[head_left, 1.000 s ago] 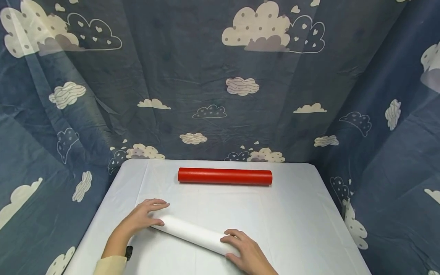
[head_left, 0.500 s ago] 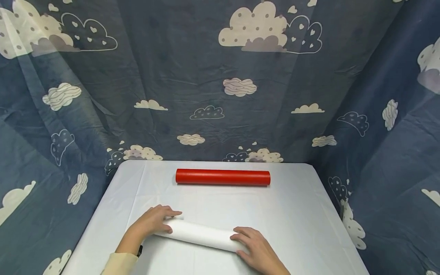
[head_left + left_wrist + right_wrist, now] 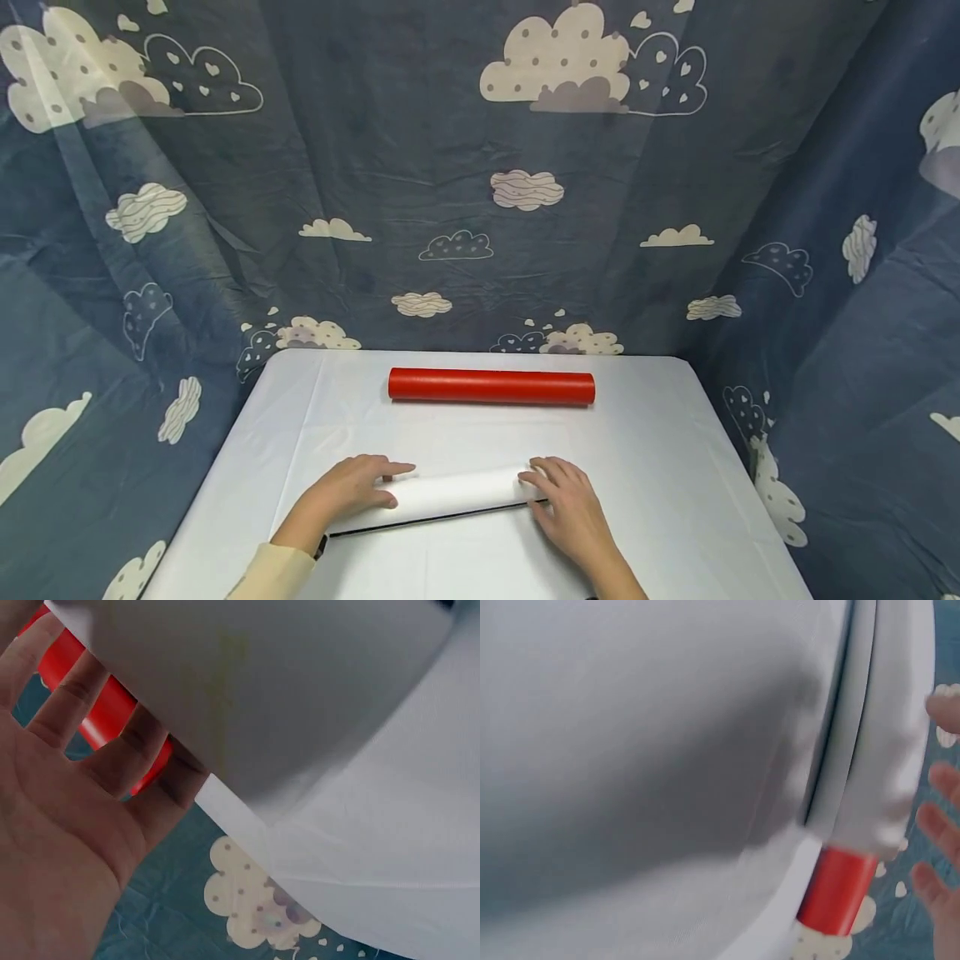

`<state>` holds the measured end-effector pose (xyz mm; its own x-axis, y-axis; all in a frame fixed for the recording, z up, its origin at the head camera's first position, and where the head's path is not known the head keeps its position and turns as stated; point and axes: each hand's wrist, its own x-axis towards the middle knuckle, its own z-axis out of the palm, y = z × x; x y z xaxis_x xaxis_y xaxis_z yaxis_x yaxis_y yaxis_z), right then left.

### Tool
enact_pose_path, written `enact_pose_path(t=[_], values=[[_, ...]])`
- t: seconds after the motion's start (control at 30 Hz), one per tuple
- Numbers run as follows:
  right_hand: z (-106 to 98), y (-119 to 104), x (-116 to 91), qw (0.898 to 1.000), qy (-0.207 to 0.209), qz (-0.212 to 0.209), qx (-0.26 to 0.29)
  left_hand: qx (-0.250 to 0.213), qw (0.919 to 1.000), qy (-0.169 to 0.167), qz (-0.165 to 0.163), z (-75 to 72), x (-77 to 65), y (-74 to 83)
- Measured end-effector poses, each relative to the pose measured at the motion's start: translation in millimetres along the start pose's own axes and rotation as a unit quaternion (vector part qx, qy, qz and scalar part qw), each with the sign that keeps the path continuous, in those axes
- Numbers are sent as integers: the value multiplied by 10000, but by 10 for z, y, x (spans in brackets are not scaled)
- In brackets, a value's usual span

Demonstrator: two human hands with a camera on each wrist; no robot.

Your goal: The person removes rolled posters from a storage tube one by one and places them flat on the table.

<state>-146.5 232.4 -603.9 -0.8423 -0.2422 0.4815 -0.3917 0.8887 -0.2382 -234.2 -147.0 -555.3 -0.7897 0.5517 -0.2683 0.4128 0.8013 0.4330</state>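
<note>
A white rolled sheet (image 3: 453, 492) is held over the near middle of the table, its right end angled away from me and a dark line along its near edge. My left hand (image 3: 348, 492) grips its left part, thumb on the near side. In the left wrist view, the fingers of the left hand (image 3: 82, 787) reach behind the edge of the white surface (image 3: 262, 697), which has faint yellow marks. At the right end, my right hand (image 3: 568, 504) holds the roll between thumb and fingertips. The right wrist view shows its fingertips (image 3: 939, 825) beside the layered roll (image 3: 889, 727).
A red roll (image 3: 491, 387) lies crosswise near the back of the white-covered table (image 3: 652, 467). Dark blue cloth (image 3: 420, 133) with a cloud pattern hangs behind the table and on both sides.
The white roll has swung so its right end moved away from me and its left end nearer. Both hands moved right, the right hand also farther forward. The red roll stayed put.
</note>
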Motion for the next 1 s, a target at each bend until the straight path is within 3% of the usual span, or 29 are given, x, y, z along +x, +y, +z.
enact_pose_path(t=[0.17, 0.3, 0.4, 0.67, 0.87, 1.0], values=[[56, -130, 62, 9953, 202, 900, 299, -87, 9999, -18, 124, 49, -5, 58], [125, -262, 152, 9832, -148, 1660, 739, -133, 9996, -16, 265, 85, -7, 109], [189, -331, 223, 9752, -463, 1947, 942, -331, 9989, -138, 317, 119, -12, 166], [335, -353, 381, 9728, -619, 1983, 1029, -737, 9958, -384, 390, 232, -34, 309], [429, -299, 488, 9740, -610, 1897, 1075, -1049, 9930, -495, 244, 346, -29, 408], [484, -261, 562, 9755, -611, 1802, 1106, -1594, 9856, -533, 182, 457, -13, 499]])
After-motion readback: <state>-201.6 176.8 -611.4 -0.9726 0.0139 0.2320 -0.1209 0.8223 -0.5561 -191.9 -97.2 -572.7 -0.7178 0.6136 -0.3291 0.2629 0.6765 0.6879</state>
